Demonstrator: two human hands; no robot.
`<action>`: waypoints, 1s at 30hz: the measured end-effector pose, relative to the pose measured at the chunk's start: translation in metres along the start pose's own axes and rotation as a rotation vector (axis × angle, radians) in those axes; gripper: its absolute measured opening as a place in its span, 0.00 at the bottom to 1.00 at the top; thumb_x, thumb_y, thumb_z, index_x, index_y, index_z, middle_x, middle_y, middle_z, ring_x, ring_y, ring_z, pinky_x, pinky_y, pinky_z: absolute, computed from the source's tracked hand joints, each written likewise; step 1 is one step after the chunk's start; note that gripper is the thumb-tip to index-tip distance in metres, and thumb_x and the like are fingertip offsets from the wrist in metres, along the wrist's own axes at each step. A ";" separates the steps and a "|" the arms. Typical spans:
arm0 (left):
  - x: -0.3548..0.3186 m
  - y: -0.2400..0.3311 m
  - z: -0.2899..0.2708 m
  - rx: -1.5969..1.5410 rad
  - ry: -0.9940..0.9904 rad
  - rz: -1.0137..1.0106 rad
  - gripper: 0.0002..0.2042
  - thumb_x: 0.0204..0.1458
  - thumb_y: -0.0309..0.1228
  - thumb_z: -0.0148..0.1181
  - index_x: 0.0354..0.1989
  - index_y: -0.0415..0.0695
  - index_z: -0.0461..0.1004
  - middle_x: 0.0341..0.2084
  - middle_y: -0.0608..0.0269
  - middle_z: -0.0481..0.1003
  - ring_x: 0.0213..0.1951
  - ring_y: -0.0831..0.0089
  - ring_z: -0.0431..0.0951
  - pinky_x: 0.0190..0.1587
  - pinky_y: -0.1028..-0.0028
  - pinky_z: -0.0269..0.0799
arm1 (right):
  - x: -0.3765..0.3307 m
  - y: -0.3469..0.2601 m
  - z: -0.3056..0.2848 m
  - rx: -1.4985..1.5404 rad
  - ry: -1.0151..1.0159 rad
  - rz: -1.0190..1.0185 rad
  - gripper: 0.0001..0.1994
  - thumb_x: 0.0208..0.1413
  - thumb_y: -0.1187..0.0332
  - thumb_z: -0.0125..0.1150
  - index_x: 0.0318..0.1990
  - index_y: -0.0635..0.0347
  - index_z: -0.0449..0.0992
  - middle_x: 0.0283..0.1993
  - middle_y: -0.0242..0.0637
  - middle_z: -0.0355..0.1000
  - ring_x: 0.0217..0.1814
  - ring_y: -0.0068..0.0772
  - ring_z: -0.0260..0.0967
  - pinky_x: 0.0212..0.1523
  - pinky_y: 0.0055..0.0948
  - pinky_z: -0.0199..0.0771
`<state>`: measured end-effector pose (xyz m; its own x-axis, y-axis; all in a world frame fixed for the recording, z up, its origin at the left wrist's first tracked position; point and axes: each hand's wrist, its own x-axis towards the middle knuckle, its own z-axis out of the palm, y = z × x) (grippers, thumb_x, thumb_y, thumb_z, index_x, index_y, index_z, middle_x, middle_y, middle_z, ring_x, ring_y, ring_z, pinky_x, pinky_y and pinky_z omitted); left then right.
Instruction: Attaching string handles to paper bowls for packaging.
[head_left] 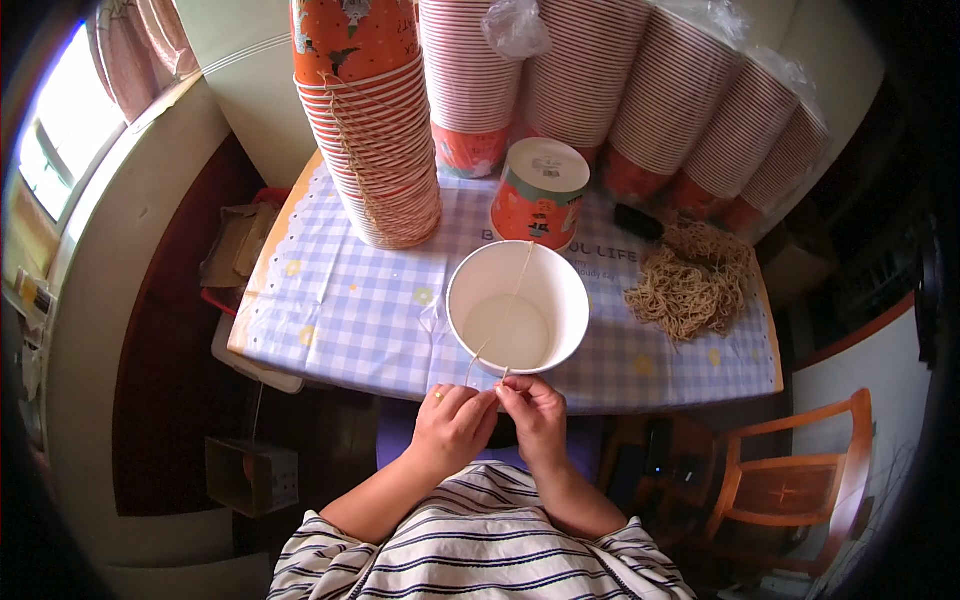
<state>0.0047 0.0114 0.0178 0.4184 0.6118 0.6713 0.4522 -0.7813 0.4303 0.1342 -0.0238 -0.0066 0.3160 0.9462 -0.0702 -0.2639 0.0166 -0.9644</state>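
A white-lined paper bucket (572, 310) stands with its mouth up at the table's front edge, just beyond my hands. A thin tan string (516, 292) runs from its far rim across the opening toward me. My left hand (455, 425) and my right hand (534, 412) meet at the bucket's near rim, fingers pinched on the string. A short end of string sticks up above the right fingertips. A ring is on a left finger. Whether the string is fastened to the near rim is hidden by my fingers.
Behind the bucket an orange bucket (538, 212) stands upside down. A leaning stack of buckets (375, 165) with strings hanging down it is at left. Tall bagged bucket stacks (585, 75) line the back. A tan string pile (690, 290) lies right on the checked cloth (370, 325). A wooden chair (795, 488) stands lower right.
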 end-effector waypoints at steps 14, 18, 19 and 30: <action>-0.002 0.000 -0.001 -0.019 0.007 0.050 0.10 0.34 0.22 0.62 0.29 0.42 0.74 0.21 0.64 0.69 0.23 0.67 0.69 0.27 0.70 0.63 | -0.003 -0.013 0.013 0.564 0.046 0.335 0.05 0.53 0.73 0.56 0.36 0.63 0.74 0.29 0.27 0.70 0.26 0.13 0.61 0.29 0.12 0.61; -0.003 0.001 -0.001 -0.046 0.003 0.053 0.10 0.33 0.22 0.63 0.28 0.43 0.74 0.21 0.63 0.70 0.22 0.67 0.69 0.27 0.69 0.63 | -0.001 -0.015 0.017 0.578 0.053 0.287 0.05 0.54 0.72 0.54 0.36 0.64 0.74 0.24 0.24 0.65 0.24 0.12 0.58 0.28 0.13 0.59; -0.002 0.001 -0.001 -0.047 0.003 0.054 0.10 0.33 0.22 0.63 0.28 0.43 0.74 0.21 0.63 0.70 0.22 0.67 0.69 0.27 0.69 0.63 | -0.001 -0.015 0.017 0.565 0.064 0.285 0.05 0.55 0.72 0.54 0.35 0.64 0.73 0.23 0.24 0.63 0.24 0.12 0.58 0.28 0.13 0.58; -0.001 0.001 0.000 -0.043 -0.004 0.064 0.10 0.32 0.23 0.62 0.27 0.43 0.74 0.20 0.65 0.69 0.22 0.68 0.69 0.27 0.70 0.64 | 0.001 -0.020 0.022 0.586 0.137 0.262 0.05 0.54 0.72 0.56 0.35 0.64 0.75 0.22 0.23 0.63 0.23 0.13 0.55 0.25 0.13 0.56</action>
<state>0.0044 0.0103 0.0178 0.4483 0.5605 0.6963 0.3897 -0.8236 0.4121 0.1200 -0.0166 0.0186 0.2769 0.8936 -0.3533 -0.7883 0.0009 -0.6153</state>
